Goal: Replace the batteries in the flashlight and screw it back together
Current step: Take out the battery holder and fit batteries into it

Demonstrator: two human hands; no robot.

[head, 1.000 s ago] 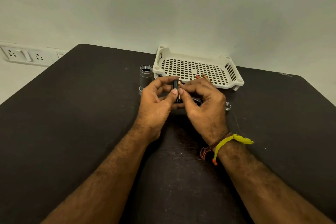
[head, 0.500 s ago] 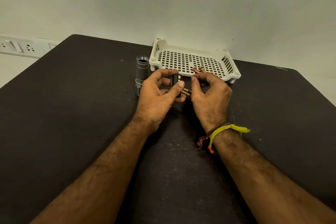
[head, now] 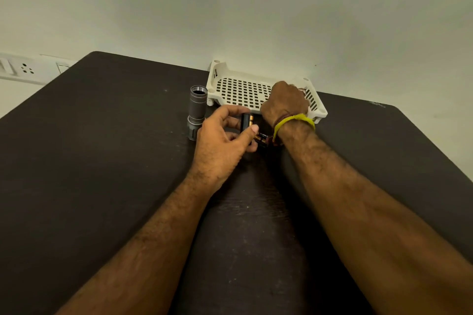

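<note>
Forearms reach in from the near edge across the dark bench (head: 102, 186), meeting a little short of the far wall. Nearest of the working parts is the left hand (head: 220, 146), which pinches a small black battery holder (head: 245, 121) between thumb and curled fingers, held upright above the bench with a copper-topped battery (head: 251, 118) showing in one of its slots; held so, the open side faces the person, which I judge is meant to keep the slots ready for loading. Just beyond the thumb, loose batteries (head: 261, 137) lie on the bench beside the right wrist, close enough to be picked up without a reach; how many there are I cannot tell, as the hands hide part of them. The right hand (head: 286, 100), with a yellow band (head: 294, 121) at the wrist, is stretched over the near rim of the white slotted tray (head: 238, 89) with knuckles up and fingers curled down inside; something reddish shows at its far side, but whether the fingers hold anything I cannot tell. To the left of the tray the grey flashlight body (head: 197, 110) stands on end, threaded mouth open upward, probably parked that way so it cannot roll and can take the holder straight in. Loading looks partway done, and screwing together is not yet begun.
</note>
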